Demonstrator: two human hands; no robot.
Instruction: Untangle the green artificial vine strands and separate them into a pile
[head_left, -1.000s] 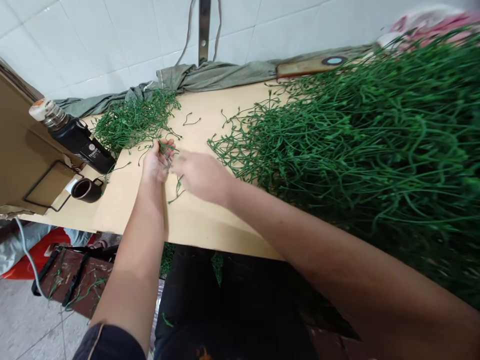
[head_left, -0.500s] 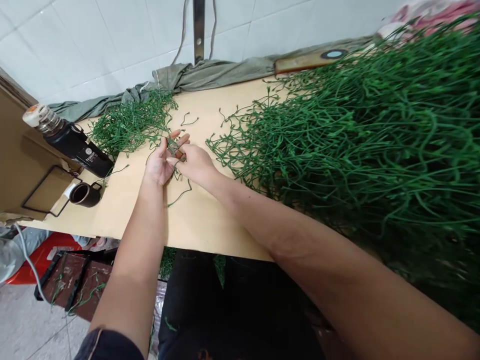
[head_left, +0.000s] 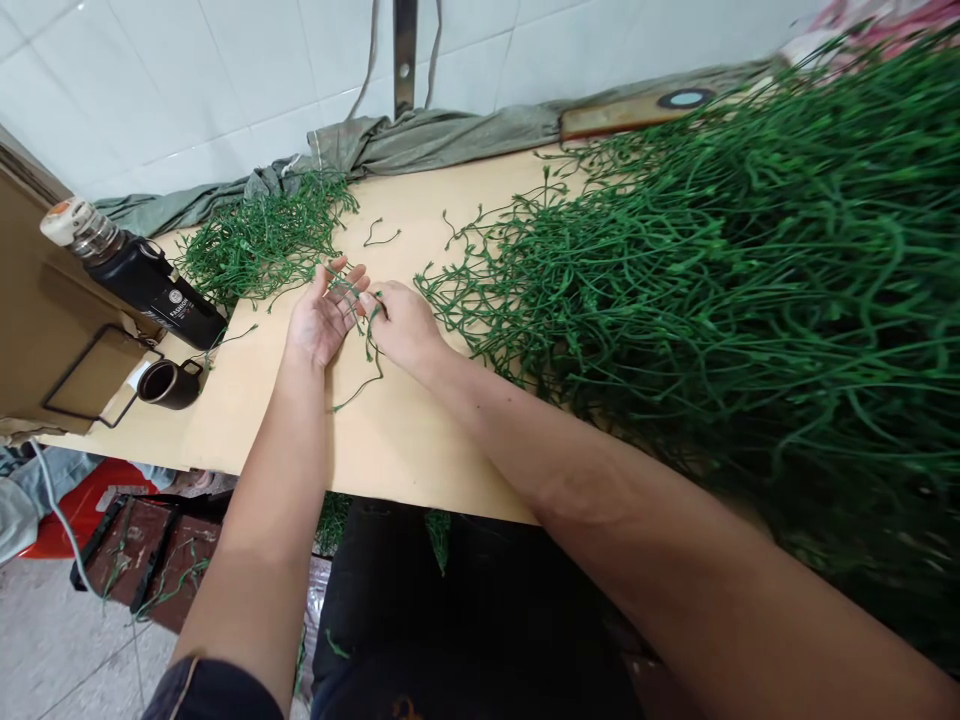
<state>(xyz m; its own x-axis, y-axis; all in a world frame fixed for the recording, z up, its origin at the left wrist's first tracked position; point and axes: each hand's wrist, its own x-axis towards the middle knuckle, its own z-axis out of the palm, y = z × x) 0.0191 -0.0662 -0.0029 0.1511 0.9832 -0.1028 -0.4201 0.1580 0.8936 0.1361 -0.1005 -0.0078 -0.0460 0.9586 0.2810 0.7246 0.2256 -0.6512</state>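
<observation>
My left hand (head_left: 327,312) is palm up over the table, its fingers spread. A thin green stem or two lies across its fingers. Just to the right, my right hand (head_left: 403,322) is closed, thumb against fingers, on thin green plant stems (head_left: 370,340) that look like plastic. Their lower ends dangle between the hands. One loose bent stem (head_left: 367,388) lies on the tabletop below them, and another loose stem (head_left: 382,234) lies beyond. A small heap of green stems (head_left: 262,240) is behind my left hand. A far larger heap of the stems (head_left: 675,280) fills the right side.
At the left stand a black flask (head_left: 154,285), leaning in view, and a dark mug (head_left: 171,384) beside a cardboard box (head_left: 45,310). Grey-green cloth (head_left: 442,140) runs along the tiled wall, with a wooden board (head_left: 622,122) by it. The pale tabletop (head_left: 420,450) ends before my lap.
My right hand has drawn slightly right, away from my left palm, with stems in its fingers. My left hand's fingers have opened out. The view has shifted a little.
</observation>
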